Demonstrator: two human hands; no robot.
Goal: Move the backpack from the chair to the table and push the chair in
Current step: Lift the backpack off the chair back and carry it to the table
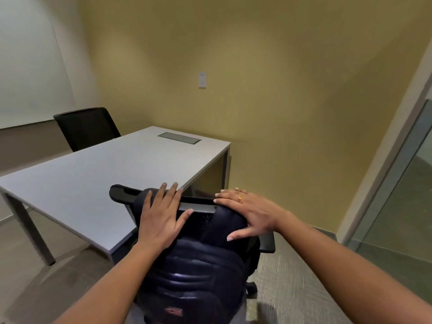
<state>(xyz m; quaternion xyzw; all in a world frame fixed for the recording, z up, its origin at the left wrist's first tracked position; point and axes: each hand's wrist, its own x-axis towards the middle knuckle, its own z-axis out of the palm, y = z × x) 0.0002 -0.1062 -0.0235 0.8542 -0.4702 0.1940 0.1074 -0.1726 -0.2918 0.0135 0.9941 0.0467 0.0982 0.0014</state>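
Note:
A dark navy backpack [198, 272] stands upright on a black office chair [266, 242] just in front of me, at the near right corner of the grey table [93, 178]. My left hand [161, 218] lies flat on the backpack's top left, fingers spread and reaching the chair's back rail. Resting flat on the backpack's top right is my right hand [247, 211], which wears a gold ring. Neither hand has closed around anything. The chair's seat and base are mostly hidden by the backpack.
A second black chair [86, 127] stands at the table's far side. A metal cable hatch [179, 137] is set into the tabletop. A yellow wall lies behind, a glass partition [402, 195] on the right, carpet underfoot.

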